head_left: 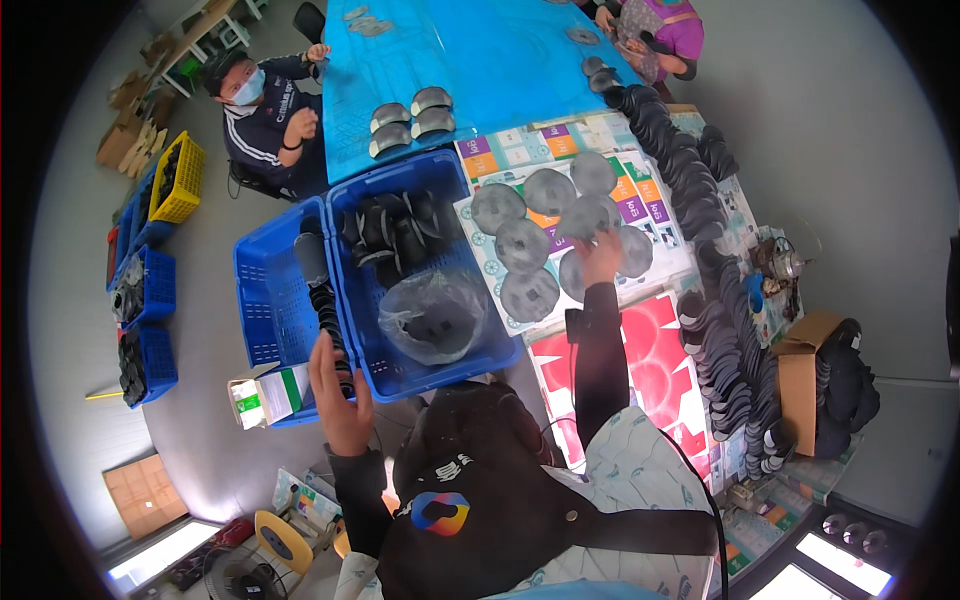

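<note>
My right hand reaches over the patterned board, its fingers closed at the near edge of a round grey pad. Several similar grey pads lie around it in loose rows, each with a mark in the middle. At the left, my left hand is open with fingers stretched out, beside the near end of a long row of dark curved pads. That row rests along the shared edge of two blue crates. Part of the right hand's grip is hidden by its own back.
The larger blue crate holds dark pads and a clear plastic bag. Long rows of dark pads line the right side. A blue-covered table stands ahead, with a seated person at its left and another person at its far right.
</note>
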Demonstrator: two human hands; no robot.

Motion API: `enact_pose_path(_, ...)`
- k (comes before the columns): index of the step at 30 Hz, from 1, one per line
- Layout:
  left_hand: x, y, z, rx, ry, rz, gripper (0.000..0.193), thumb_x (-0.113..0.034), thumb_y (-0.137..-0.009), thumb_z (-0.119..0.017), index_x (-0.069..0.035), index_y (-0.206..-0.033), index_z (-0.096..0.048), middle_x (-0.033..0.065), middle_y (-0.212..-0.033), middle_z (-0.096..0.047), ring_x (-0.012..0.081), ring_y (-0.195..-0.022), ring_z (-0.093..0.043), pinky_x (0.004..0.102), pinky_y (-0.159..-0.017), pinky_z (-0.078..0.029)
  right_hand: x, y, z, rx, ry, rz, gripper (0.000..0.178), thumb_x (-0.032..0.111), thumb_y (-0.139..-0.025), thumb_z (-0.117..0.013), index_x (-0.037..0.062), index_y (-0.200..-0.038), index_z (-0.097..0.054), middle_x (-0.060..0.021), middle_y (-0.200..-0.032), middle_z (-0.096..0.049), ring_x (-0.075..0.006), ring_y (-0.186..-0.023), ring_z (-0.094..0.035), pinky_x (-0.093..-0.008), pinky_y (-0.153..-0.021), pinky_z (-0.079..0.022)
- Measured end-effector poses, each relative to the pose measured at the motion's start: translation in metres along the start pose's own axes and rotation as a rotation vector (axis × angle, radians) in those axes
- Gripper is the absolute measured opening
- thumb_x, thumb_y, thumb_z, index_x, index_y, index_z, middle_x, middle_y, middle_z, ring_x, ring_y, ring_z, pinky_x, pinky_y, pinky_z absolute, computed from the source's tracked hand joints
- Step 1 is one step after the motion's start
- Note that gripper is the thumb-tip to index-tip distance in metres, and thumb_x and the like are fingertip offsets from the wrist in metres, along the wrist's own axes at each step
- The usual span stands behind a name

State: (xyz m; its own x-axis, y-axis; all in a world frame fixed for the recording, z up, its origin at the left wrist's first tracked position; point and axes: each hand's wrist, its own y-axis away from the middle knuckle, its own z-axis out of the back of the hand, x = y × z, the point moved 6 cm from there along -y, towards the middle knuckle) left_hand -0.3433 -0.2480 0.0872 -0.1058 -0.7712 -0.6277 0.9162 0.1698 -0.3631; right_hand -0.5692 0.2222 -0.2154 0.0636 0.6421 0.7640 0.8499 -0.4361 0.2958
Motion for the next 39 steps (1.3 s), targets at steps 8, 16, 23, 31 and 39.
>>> enact_pose_path(8, 0.014, 0.022, -0.042, 0.16, 0.038, 0.2, 0.057, 0.01, -0.087, -0.056, -0.002, -0.142, -0.052, 0.0151, -0.128, -0.057, 0.0246, -0.099, -0.061, 0.0337, -0.087, -0.051, -0.037, -0.021, 0.014, -0.339, 1.048, 0.241, 0.047, 0.01, -0.087, -0.064, 0.0141, -0.133, -0.05, -0.0212, -0.127, -0.055, -0.0395, -0.112, -0.06, -0.051, -0.093, -0.054)
enact_pose_path(16, 0.024, 0.02, -0.021, 0.067, -0.002, 0.29, 0.052, 0.006, -0.086, -0.061, -0.004, -0.136, -0.057, 0.0139, -0.114, -0.067, 0.0259, -0.095, -0.066, 0.0344, -0.087, -0.053, -0.054, -0.01, 0.018, -0.165, 2.047, 0.299, 0.038, 0.042, -0.096, -0.059, 0.0123, -0.117, -0.068, -0.0105, -0.119, -0.065, -0.0324, -0.11, -0.06, -0.0465, -0.09, -0.048)
enact_pose_path(23, 0.026, 0.026, 0.013, 0.052, 0.111, 0.301, 0.047, 0.001, -0.091, -0.062, -0.005, -0.137, -0.057, 0.012, -0.109, -0.07, 0.0232, -0.092, -0.068, 0.0336, -0.085, -0.054, -0.001, 0.079, -0.09, 0.396, 1.572, 0.181, 0.053, 0.036, -0.095, -0.063, 0.0023, -0.135, -0.053, -0.029, -0.137, -0.055, -0.0404, -0.12, -0.059, -0.0463, -0.099, -0.048)
enact_pose_path(31, 0.032, 0.003, 0.097, -0.115, -0.381, -0.196, 0.068, -0.012, -0.085, -0.074, 0.0, -0.145, -0.047, 0.0208, -0.142, -0.055, 0.0396, -0.133, -0.051, 0.0478, -0.111, -0.039, 0.111, 0.284, -0.232, 0.402, 1.275, 0.916, 0.058, 0.023, -0.1, -0.059, -0.0058, -0.147, -0.041, -0.027, -0.142, -0.055, -0.0331, -0.129, -0.058, -0.0387, -0.104, -0.048)
enact_pose_path(39, 0.095, 0.039, 0.204, -0.125, 1.401, 0.282, 0.053, -0.024, -0.104, -0.054, 0.002, -0.149, -0.04, 0.0171, -0.142, -0.057, 0.0227, -0.121, -0.061, 0.0349, -0.098, -0.053, 0.121, 0.502, -0.284, 1.182, 0.201, -0.159, 0.062, 0.01, -0.096, -0.057, 0.0019, -0.154, -0.036, -0.0099, -0.079, -0.068, -0.0139, -0.063, -0.062, -0.0238, -0.057, -0.046)
